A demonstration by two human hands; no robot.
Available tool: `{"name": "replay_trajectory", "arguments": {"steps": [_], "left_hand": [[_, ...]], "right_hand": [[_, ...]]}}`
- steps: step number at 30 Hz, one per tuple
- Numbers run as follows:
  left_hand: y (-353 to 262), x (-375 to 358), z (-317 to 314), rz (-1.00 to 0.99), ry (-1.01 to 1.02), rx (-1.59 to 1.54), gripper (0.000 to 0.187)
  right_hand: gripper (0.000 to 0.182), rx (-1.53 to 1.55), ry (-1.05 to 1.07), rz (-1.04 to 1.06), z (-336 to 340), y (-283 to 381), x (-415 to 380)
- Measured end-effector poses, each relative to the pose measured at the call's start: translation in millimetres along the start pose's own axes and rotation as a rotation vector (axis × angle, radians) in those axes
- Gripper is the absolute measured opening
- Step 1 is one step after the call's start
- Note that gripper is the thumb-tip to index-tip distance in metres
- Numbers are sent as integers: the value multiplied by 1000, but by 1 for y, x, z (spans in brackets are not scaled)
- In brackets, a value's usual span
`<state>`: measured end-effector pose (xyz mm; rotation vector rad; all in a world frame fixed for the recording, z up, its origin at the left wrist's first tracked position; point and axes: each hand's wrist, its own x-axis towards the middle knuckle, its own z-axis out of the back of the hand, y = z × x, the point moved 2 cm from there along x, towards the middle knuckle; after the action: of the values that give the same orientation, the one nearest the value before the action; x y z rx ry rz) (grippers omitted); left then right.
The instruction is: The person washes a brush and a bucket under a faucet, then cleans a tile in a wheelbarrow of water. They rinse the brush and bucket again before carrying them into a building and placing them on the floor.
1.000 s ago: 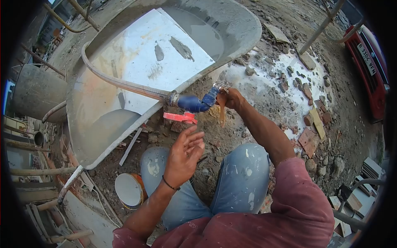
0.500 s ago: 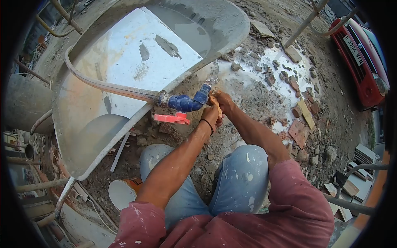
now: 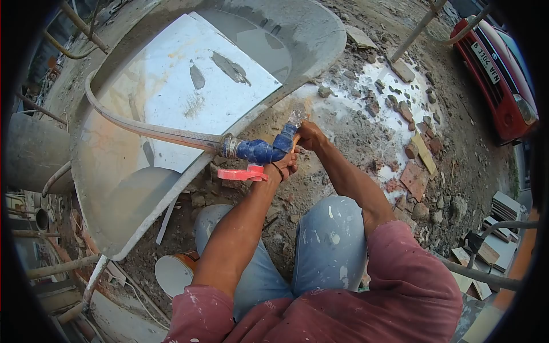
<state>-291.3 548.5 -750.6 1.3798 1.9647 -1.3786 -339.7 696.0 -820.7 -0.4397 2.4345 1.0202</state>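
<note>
Clear water (image 3: 297, 117) runs from the end of a blue pipe elbow (image 3: 274, 147) with a red valve handle (image 3: 242, 174). Just under the outlet, my right hand (image 3: 310, 136) is closed on a small orange-tan piece (image 3: 296, 139), mostly hidden by the fingers and pipe. My left hand (image 3: 286, 165) is beneath the elbow, fingers curled at the lower end of the same piece; its exact kind cannot be made out. A clear hose (image 3: 154, 130) joins the valve and lies over the rim of a grey wheelbarrow tray (image 3: 320, 43).
A white stained board (image 3: 217, 97) lies in the tray with murky water. Rubble and a broken red tile (image 3: 414, 182) lie on white-splashed ground to the right. A white-lidded bucket (image 3: 173, 275) stands by my left knee. A red car (image 3: 497, 86) is parked at upper right.
My left hand has shifted down and left, beneath the elbow. My right hand has moved slightly up toward the outlet. Less of the orange-tan piece shows now.
</note>
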Motion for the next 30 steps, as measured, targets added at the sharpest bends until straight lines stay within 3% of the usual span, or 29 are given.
{"name": "replay_trajectory", "arguments": {"steps": [1, 2, 3, 5, 7, 11, 12, 13, 15, 16, 17, 19, 20, 23, 24, 25, 27, 28, 30], "left_hand": [[0, 2, 1, -7, 16, -29, 26], [0, 5, 2, -6, 18, -30, 26], [-1, 7, 3, 4, 16, -40, 26], [2, 12, 3, 18, 13, -50, 27], [4, 19, 7, -28, -193, 257, 29], [19, 22, 7, -189, -332, 563, 32], [27, 40, 17, -377, -393, 838, 33], [18, 14, 5, -335, -324, 752, 33], [10, -10, -3, -289, -262, 670, 32], [11, -7, 2, -228, -217, 420, 31], [13, -5, 5, -165, -168, 169, 29], [7, -5, 3, -164, -130, 14, 28], [5, -6, 1, -160, -94, -139, 27], [10, -2, -4, -58, 15, -202, 28], [9, 1, -4, -57, 16, -203, 28], [10, 3, -3, -39, 3, -210, 27], [17, 7, 4, -16, -14, -224, 27], [21, 11, 9, -14, -29, -189, 26], [27, 25, 21, -12, -44, -156, 25]], "right_hand": [[18, -151, -169, 101, -2, 5, -7], [18, -152, -170, 101, -5, 9, -16], [16, -582, -124, 290, -3, 16, -23], [16, -1011, -72, 473, -7, 19, -27], [23, -1324, -600, 449, -13, 16, -23], [28, -1643, -597, 491, 17, -12, 21], [28, -1536, -474, 432, 15, -3, 0], [28, -1529, -475, 438, 16, 1, 2], [42, 29, -550, 62, 22, -4, 6], [42, 30, -549, 62, 18, -4, 2], [49, 214, -404, -31, 13, -9, -3], [63, 572, -101, -212, -6, -12, -21], [62, 430, -34, -139, -16, -10, -27], [51, 465, 145, -200, -27, -5, -11], [35, 328, 128, -88, 4, -18, 22], [35, 328, 126, -89, 10, -20, 24], [23, -36, -38, 102, 22, -21, 23], [23, -41, -38, 98, 32, -24, 27], [15, -883, -88, 511, 47, -24, 37]]}}
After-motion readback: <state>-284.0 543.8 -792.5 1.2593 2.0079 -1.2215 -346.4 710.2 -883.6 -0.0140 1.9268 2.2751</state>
